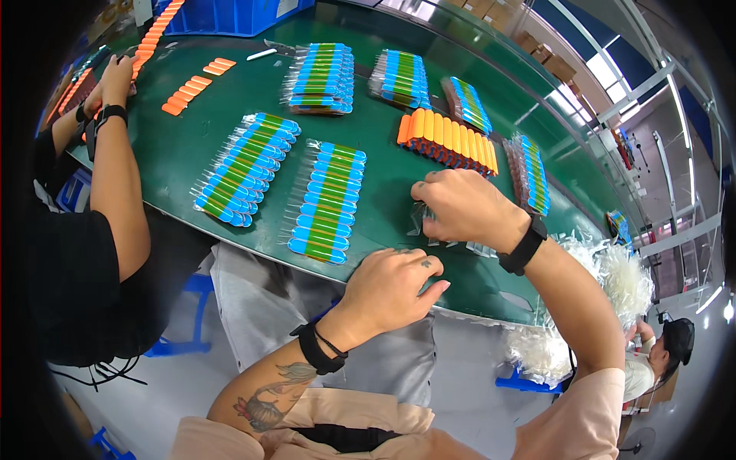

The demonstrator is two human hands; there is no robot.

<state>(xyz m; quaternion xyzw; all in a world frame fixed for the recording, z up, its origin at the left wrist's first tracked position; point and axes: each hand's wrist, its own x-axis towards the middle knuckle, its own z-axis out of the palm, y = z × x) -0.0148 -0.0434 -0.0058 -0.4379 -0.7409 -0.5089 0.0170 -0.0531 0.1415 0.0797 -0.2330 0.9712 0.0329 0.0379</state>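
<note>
My right hand (468, 205) is over the table with fingers bent down around a crumpled piece of clear plastic film (418, 220); its fingertips are partly hidden. More clear film (481, 250) lies beneath that hand. Just beyond is a block of orange-topped strips (448, 138), set in a tight row. My left hand (395, 287) is at the table's near edge, thumb apart from the loosely curled fingers, with nothing visible in it. Up and left of it is a row of blue-and-green banded pieces (327, 203), with clear ends sticking out on the left.
More blue-and-green stacks (245, 170) stand around the green table (172, 153). A person's hands (111, 80) are at orange strips on the left. Behind is a blue bin (218, 17). Shredded clear plastic (540, 353) heaps up at the right edge. Another person (652, 356) is at far right.
</note>
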